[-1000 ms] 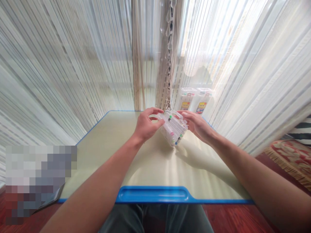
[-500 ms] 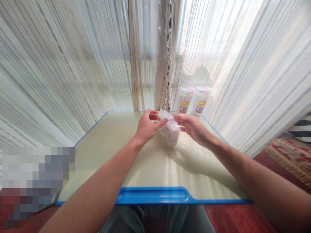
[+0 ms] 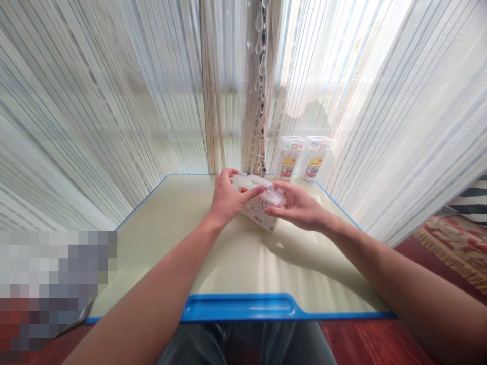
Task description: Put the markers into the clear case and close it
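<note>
Clear plastic marker case (image 3: 259, 205) gripped between left hand (image 3: 227, 198) and right hand (image 3: 297, 205) fingers.

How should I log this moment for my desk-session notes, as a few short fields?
Left hand: thumb across the top of the clear plastic marker case
Right hand: fingers on the case's right end
Desk: pale green top, blue edge
Behind: two upright clear packs with yellow labels, before sheer curtains
</note>
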A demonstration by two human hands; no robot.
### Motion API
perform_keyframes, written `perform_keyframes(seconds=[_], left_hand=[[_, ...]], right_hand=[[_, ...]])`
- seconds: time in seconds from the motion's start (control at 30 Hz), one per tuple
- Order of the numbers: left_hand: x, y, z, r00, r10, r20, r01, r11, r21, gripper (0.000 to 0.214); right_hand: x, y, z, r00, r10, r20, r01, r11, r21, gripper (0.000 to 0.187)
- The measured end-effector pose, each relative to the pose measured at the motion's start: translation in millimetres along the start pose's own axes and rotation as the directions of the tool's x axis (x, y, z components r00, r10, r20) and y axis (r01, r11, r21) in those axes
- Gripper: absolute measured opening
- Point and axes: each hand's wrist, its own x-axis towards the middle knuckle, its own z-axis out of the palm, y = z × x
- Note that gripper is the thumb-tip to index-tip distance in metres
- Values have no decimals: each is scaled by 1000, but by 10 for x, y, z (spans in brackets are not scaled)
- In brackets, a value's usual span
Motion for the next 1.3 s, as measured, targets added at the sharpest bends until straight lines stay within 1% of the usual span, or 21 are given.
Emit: perform_keyframes(seconds=[0.03, 0.1, 0.17, 0.2, 0.23, 0.3, 0.4, 0.47, 0.57, 0.7, 0.83, 0.97, 1.13, 1.3], left_hand=[[20, 6, -30, 1000, -7, 29, 8, 1000, -27, 86], [62, 14, -94, 988, -12, 152, 30, 993, -113, 83], [96, 5, -147, 954, 6, 299, 61, 975, -213, 72], [107, -6, -165, 935, 23, 354, 75, 963, -260, 67], [115, -19, -176, 921, 41, 387, 84, 950, -300, 63], [119, -49, -182, 911, 64, 408, 98, 926, -364, 60], [106, -86, -163, 912, 57, 406, 138, 890, -435, 64], [94, -107, -141, 922, 37, 384, 156, 875, -458, 66], [85, -150, -106, 950, 18, 313, 139, 871, -471, 65], [81, -200, -67, 974, 11, 225, 96, 884, -457, 61], [71, -201, -47, 986, -21, 165, 92, 895, -437, 57], [73, -205, -47, 985, -30, 167, 101, 893, -438, 54], [90, -227, -54, 986, -8, 168, 80, 900, -428, 51], [98, -195, -75, 987, 3, 161, 64, 909, -411, 48]], right_hand=[[3, 9, -18, 1000, 4, 5, -4, 999, 32, 50], [10, 13, -65, 1000, 17, 5, -17, 997, 78, 49], [19, 12, -129, 999, 37, 0, -37, 996, 82, 50], [24, 15, -166, 999, 48, -8, -47, 996, 73, 51], [29, 22, -205, 998, 56, -18, -55, 997, 61, 52], [42, 47, -279, 997, 56, -43, -55, 998, 39, 54], [60, 102, -356, 998, 24, -63, -22, 999, 27, 53], [70, 139, -371, 997, 19, -81, -15, 999, 44, 53], [80, 189, -346, 987, 34, -154, -25, 998, 59, 54], [84, 254, -281, 965, 15, -263, -4, 999, 44, 52], [83, 301, -232, 951, 8, -309, 2, 999, 34, 51], [83, 298, -201, 943, -1, -333, 11, 1000, 29, 49], [85, 273, -184, 934, -3, -356, 6, 1000, 8, 49], [84, 295, -176, 937, -59, -344, 54, 998, -24, 46]])
